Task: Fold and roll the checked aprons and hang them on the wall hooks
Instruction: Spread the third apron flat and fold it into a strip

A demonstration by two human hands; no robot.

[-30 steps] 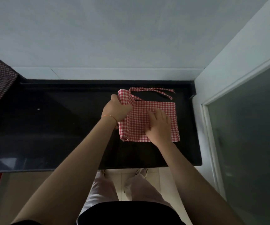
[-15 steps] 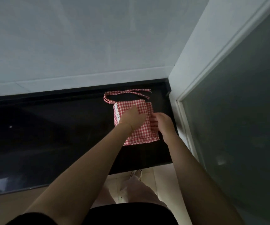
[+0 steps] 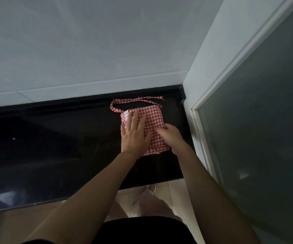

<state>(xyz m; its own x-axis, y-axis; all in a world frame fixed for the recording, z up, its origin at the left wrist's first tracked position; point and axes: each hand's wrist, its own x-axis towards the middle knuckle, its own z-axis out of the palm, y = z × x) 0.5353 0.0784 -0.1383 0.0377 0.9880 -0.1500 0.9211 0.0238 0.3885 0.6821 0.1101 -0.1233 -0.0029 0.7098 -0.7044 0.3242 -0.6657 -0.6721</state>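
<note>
Your left hand [image 3: 135,136] has flattened since half a second ago, fingers straight on the folded red-and-white checked apron [image 3: 153,120]. Your right hand [image 3: 171,137] pinches its right edge. On the glossy black worktop [image 3: 54,147], its ties [image 3: 135,101] loop beyond the apron.

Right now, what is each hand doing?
Left hand: open, fingers flat, pressing the folded red checked apron.
Right hand: fingers curled on the apron's right side; grip cannot be told.
</note>
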